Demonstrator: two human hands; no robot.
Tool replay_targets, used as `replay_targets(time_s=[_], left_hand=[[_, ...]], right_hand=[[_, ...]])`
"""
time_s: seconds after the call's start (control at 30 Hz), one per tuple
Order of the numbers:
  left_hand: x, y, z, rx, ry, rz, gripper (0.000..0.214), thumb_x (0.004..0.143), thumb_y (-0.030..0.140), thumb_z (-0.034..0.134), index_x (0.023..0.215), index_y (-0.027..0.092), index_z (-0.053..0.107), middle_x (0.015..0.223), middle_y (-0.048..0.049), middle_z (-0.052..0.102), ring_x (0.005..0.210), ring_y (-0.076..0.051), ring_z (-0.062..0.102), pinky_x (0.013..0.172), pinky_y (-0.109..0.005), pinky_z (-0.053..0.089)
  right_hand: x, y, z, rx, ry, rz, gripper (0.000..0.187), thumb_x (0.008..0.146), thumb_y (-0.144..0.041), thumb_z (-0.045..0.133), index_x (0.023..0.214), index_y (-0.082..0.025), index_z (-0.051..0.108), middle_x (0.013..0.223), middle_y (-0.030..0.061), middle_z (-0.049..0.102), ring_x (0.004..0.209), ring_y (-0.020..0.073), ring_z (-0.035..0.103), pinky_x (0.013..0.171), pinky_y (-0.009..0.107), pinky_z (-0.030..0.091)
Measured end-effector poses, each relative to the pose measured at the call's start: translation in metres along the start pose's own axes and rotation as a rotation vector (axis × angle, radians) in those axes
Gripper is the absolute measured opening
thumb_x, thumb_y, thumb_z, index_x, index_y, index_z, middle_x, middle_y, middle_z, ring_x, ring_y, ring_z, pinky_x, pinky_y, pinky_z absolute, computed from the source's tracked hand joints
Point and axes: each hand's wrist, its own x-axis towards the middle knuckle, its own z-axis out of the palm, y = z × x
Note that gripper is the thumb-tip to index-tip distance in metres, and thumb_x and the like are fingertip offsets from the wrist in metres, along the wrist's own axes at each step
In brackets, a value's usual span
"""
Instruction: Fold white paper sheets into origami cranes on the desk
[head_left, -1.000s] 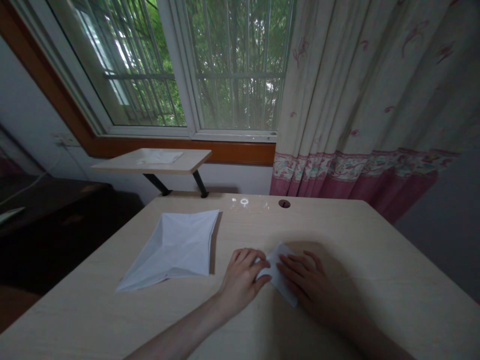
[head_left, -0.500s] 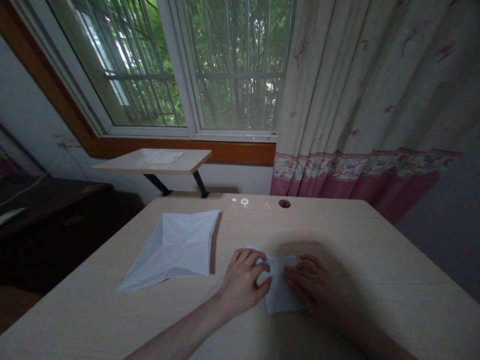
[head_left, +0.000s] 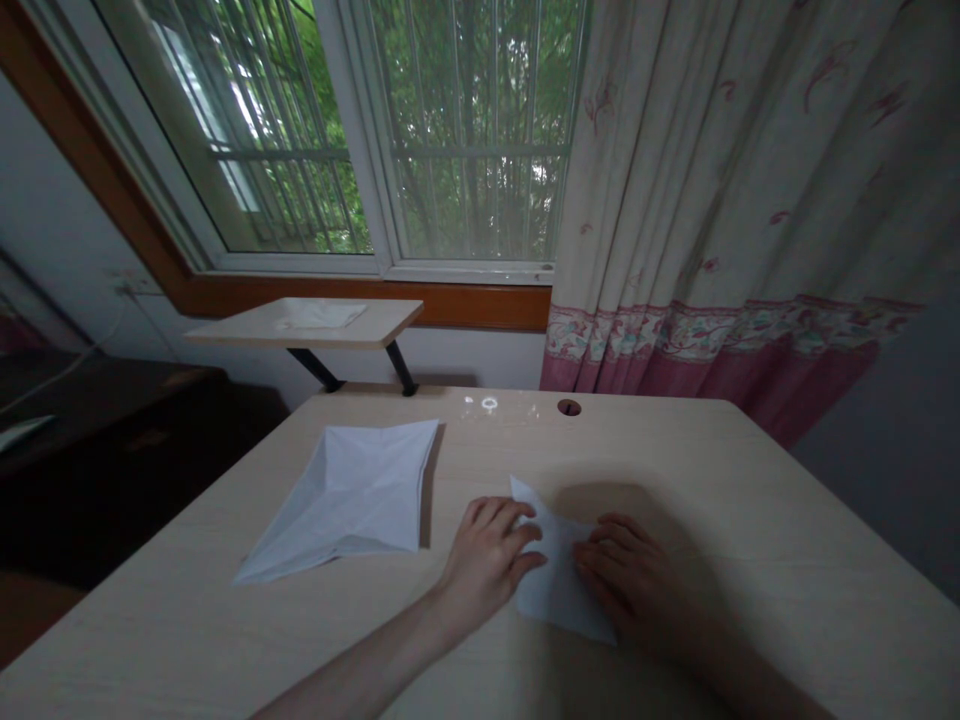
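1. Your small white paper point(head_left: 559, 585) lies on the desk point(head_left: 795, 560) between your hands; take it as the centre of the clock. Your left hand point(head_left: 491, 555) is at nine o'clock, thumb and forefinger apart with paper showing in the gap. If those fingers press unevenly, the sheet could swivel.

2. Your right hand point(head_left: 626, 575) rests over the three o'clock side, fingers close together. You cannot tell from here whether its hidden thumb has hold of anything. With a loose touch, the paper could slip under a push from the left; with a heavy one, it could buckle.

3. The corner at eleven o'clock pokes out beyond your left fingertips. A careless curl of those fingers could bend it or leave a stray crease.

4. The edge running toward five o'clock passes partly under your right hand and its shadow. Because you see it poorly there, a misaligned edge could go unnoticed.

5. Toward ten o'clock sits the larger folded white paper point(head_left: 367, 490), apart from your left hand. It looks light and stands slightly off the desk, so a wide sweep of your left forearm could knock it or flatten its folds.
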Motion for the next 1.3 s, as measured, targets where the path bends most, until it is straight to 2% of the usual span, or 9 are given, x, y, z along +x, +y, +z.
replay_targets(time_s=[0.2,0.3,0.4,0.5,0.6,0.73,0.83,1.0,1.3], left_hand=[[0.0,-0.002,0.003,0.056,0.003,0.027,0.018,0.09,0.023,0.072,0.108,0.027,0.068,0.113,-0.0011,0.07,0.106,-0.025,0.06,0.093,-0.042,0.039],[-0.001,-0.004,0.008,0.07,0.027,0.033,0.016,0.091,0.022,0.071,0.106,0.025,0.068,0.106,-0.0006,0.072,0.102,-0.024,0.061,0.092,-0.042,0.042],[-0.003,-0.006,0.012,0.052,0.054,0.053,0.012,0.093,0.022,0.068,0.105,0.023,0.069,0.101,-0.001,0.072,0.099,-0.023,0.063,0.09,-0.04,0.046],[-0.003,-0.008,0.014,0.014,0.084,0.088,0.011,0.097,0.019,0.061,0.105,0.02,0.069,0.101,-0.0028,0.072,0.096,-0.022,0.064,0.087,-0.037,0.05],[-0.003,-0.009,0.015,-0.029,0.112,0.134,0.016,0.098,0.014,0.054,0.104,0.018,0.069,0.101,-0.0042,0.073,0.094,-0.021,0.066,0.085,-0.036,0.052],[-0.002,-0.008,0.014,-0.064,0.118,0.149,0.02,0.097,0.011,0.051,0.104,0.017,0.068,0.1,-0.0061,0.073,0.093,-0.022,0.066,0.086,-0.038,0.054],[-0.001,-0.006,0.012,-0.101,0.115,0.139,0.023,0.094,0.01,0.05,0.106,0.016,0.069,0.101,-0.0072,0.073,0.095,-0.022,0.066,0.088,-0.039,0.054],[0.0,-0.005,0.012,-0.173,0.104,0.11,0.026,0.093,0.012,0.05,0.11,0.017,0.069,0.106,-0.0077,0.073,0.098,-0.022,0.066,0.09,-0.039,0.054],[0.001,0.0,0.001,-0.231,-0.005,0.072,0.029,0.1,0.023,0.045,0.124,0.018,0.061,0.118,-0.0091,0.07,0.109,-0.025,0.064,0.097,-0.043,0.051]], right_hand=[[0.005,-0.004,-0.003,0.028,-0.084,0.029,0.029,0.095,-0.017,0.051,0.118,-0.023,0.068,0.11,0.0053,0.074,0.103,0.0208,0.066,0.097,0.039,0.051],[0.002,0.0,0.002,-0.005,-0.128,0.011,0.04,0.093,-0.015,0.049,0.131,-0.02,0.062,0.132,0.0088,0.065,0.119,0.0229,0.061,0.103,0.042,0.048],[-0.003,0.006,0.008,-0.009,-0.182,0.039,0.045,0.095,-0.018,0.049,0.139,-0.021,0.056,0.144,0.0084,0.056,0.13,0.0234,0.054,0.108,0.043,0.045],[-0.008,0.011,0.01,0.015,-0.235,0.053,0.046,0.098,-0.026,0.051,0.143,-0.024,0.051,0.147,0.0072,0.053,0.132,0.0237,0.052,0.11,0.044,0.043],[-0.01,0.015,0.008,0.015,-0.272,0.021,0.052,0.098,-0.039,0.055,0.147,-0.023,0.046,0.149,0.0097,0.049,0.133,0.0265,0.051,0.11,0.047,0.042],[-0.01,0.019,0.003,0.007,-0.332,-0.041,0.072,0.09,-0.061,0.059,0.149,-0.022,0.044,0.15,0.014,0.046,0.134,0.0309,0.05,0.109,0.05,0.041],[-0.009,0.018,-0.001,0.002,-0.338,-0.063,0.08,0.084,-0.068,0.061,0.148,-0.023,0.044,0.149,0.0147,0.048,0.133,0.0321,0.05,0.108,0.051,0.04],[-0.007,0.015,-0.002,-0.037,-0.305,-0.078,0.07,0.087,-0.065,0.061,0.142,-0.022,0.052,0.142,0.0139,0.057,0.127,0.0311,0.056,0.107,0.051,0.041],[-0.01,0.013,0.002,-0.071,-0.244,-0.062,0.054,0.092,-0.058,0.058,0.131,-0.022,0.062,0.131,0.0113,0.066,0.117,0.0289,0.062,0.103,0.05,0.044]])
